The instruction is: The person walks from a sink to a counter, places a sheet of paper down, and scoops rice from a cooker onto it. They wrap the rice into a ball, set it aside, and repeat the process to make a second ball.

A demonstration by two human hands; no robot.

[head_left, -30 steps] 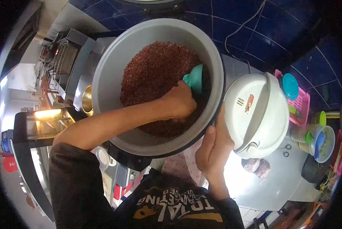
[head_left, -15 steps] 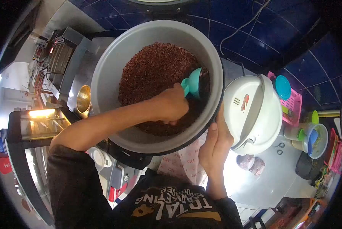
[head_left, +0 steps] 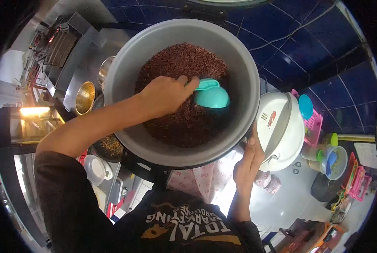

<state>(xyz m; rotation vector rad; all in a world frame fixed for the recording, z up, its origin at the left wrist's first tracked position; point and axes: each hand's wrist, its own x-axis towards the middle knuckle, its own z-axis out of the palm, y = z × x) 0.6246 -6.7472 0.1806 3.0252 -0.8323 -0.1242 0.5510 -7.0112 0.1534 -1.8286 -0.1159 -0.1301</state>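
Note:
My left hand grips the handle of a turquoise rice scoop. The scoop's rounded underside faces up, over the cooked reddish-brown rice in a big grey pot. This pot sits in a rice cooker with a dark rim and a black side handle. At the cooker's lower right edge is my right hand, its thumb showing and its other fingers partly hidden against the cooker's outside. A rounded white lid with a long handle lies just beyond that hand.
Patterned wrapping paper lies below the cooker. To the right are wrapped packets, scissors, a pink basket and plastic tubs. Metal bowls, a pan and a white scale stand left. Blue tiles form the wall.
My left hand has lifted the scoop from the rice at the pot's right side and turned it over toward the middle. The whole view has shifted slightly; my right hand stays at the cooker's edge.

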